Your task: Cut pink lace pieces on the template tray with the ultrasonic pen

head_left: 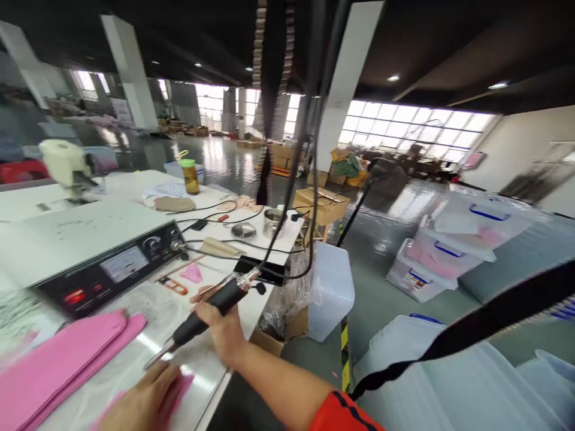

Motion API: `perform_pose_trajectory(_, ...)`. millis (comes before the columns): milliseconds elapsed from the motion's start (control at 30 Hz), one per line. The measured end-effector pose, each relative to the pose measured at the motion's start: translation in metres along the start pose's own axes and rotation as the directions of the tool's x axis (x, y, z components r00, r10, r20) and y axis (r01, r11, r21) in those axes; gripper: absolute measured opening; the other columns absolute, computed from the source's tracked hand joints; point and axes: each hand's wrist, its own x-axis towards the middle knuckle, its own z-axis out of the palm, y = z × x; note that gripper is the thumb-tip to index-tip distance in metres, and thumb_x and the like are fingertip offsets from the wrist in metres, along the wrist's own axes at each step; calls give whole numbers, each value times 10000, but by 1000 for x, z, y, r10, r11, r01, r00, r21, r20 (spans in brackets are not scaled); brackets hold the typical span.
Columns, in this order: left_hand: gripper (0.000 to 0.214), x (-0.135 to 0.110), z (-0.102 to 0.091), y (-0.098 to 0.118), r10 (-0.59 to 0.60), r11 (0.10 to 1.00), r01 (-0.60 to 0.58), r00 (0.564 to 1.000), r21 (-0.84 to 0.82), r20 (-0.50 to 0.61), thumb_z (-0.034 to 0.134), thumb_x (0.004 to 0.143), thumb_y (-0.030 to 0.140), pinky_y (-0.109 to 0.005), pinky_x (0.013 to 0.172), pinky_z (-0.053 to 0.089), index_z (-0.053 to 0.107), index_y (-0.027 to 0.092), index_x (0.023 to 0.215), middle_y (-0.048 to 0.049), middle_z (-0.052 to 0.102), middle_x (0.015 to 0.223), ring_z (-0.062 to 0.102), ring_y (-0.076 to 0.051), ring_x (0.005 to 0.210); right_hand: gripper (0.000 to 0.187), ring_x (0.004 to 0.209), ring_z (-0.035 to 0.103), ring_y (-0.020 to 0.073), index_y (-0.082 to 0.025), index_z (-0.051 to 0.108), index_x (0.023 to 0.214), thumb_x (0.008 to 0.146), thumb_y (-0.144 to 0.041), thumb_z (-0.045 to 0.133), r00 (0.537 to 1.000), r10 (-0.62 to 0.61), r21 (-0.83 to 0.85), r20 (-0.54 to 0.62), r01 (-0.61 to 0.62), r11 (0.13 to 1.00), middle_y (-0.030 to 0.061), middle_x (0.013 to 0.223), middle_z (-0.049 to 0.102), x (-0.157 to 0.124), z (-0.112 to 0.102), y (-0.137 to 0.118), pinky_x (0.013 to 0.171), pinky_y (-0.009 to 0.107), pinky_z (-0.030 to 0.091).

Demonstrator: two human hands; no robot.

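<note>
My right hand (227,332) is wrapped round a black corded hand tool (211,311) with a long metal tip. The tip slants down to the left and ends just above my left hand (144,398). My left hand, fingers together, presses down on a pink fabric piece (182,392) at the bottom, mostly hidden under the hand. To the left lies a stack of pink fabric pieces (67,365). Behind it stands a black control box (121,266) with a meter and a red switch. A small pink scrap (192,273) lies near an orange-handled cutter (174,285).
Cables hang down in front. A metal cup (273,224), a round lid (243,230), a black phone (259,269) and a green-capped bottle (191,176) stand or lie on the white table. Stacked plastic bins (331,293) stand beside it; lidded boxes (453,251) are farther right.
</note>
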Motion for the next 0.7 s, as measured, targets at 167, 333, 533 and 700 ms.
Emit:
perform_pose_trajectory(167,235,-17,-66,48,-164,973,184,977,-140,138,446,876,232,-276,626,481,590,173,700,-49,665,735,638,-187,671,231,978,679,235,-207,687,861,765,-385,576,979,172,-138,109,-156,978,66,968,734,-28,-21,4,890,385,553)
perform_pose_trajectory(333,124,-51,-116,23,-400,744,388,911,-543,103,566,867,201,-200,573,444,590,150,757,9,628,637,597,-109,590,393,599,651,190,-156,721,835,637,-495,733,847,409,-434,340,-245,867,70,697,720,-42,-55,32,584,288,547)
perform_pose_trajectory(533,96,-98,-127,-2,-526,477,336,849,-812,42,573,860,132,-178,536,503,550,121,767,3,612,645,654,-101,615,342,570,622,172,-187,683,839,766,-518,641,610,229,-436,759,215,874,48,674,677,-95,-5,25,516,268,504)
perform_pose_trajectory(700,92,-129,-136,-12,-580,417,274,814,-867,-22,579,868,115,-201,586,543,543,113,784,-4,632,668,652,-85,606,185,609,575,155,-200,593,785,812,-382,616,426,-152,-252,892,747,615,21,697,614,-128,50,30,554,265,445)
